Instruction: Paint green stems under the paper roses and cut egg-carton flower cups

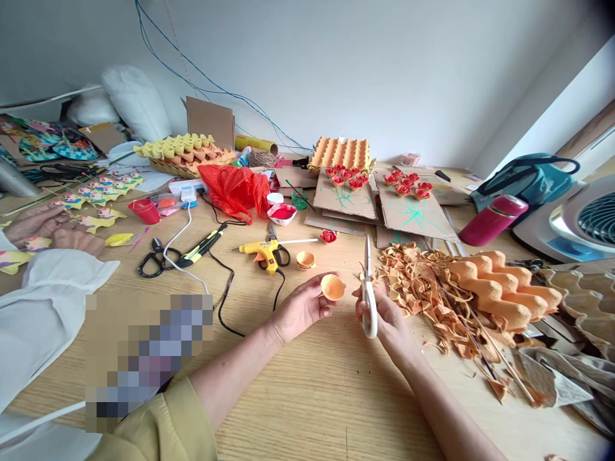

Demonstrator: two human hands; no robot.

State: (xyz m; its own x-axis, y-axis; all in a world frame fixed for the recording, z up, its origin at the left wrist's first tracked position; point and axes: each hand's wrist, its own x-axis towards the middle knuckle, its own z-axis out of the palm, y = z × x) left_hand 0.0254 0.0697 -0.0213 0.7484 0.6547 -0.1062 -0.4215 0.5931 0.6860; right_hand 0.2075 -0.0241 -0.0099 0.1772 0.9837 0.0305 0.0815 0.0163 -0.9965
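Observation:
Between the fingers of my left hand (303, 306) is a small orange egg-carton cup (332, 288), its round mouth turned towards me. My right hand (384, 314) grips white-handled scissors (369, 301), whose blades point up and away from me and look closed. A short gap separates the cup from the scissors. Beyond my left hand stands a little stack of similar orange cups (306, 260). A red paper-like flower (328, 237) lies past the cup. Orange carton scraps (416, 282) are heaped to the right of the scissors, beside an orange egg-carton piece (500, 288).
A yellow glue gun (262, 250) with its cord, black scissors (156, 259) and a yellow cutter (199, 246) lie to the left. Red flowers stand on cardboard sheets (413, 214) behind. A pink flask (494, 221) is at right. A co-worker's hands (57, 230) hold painted carton pieces.

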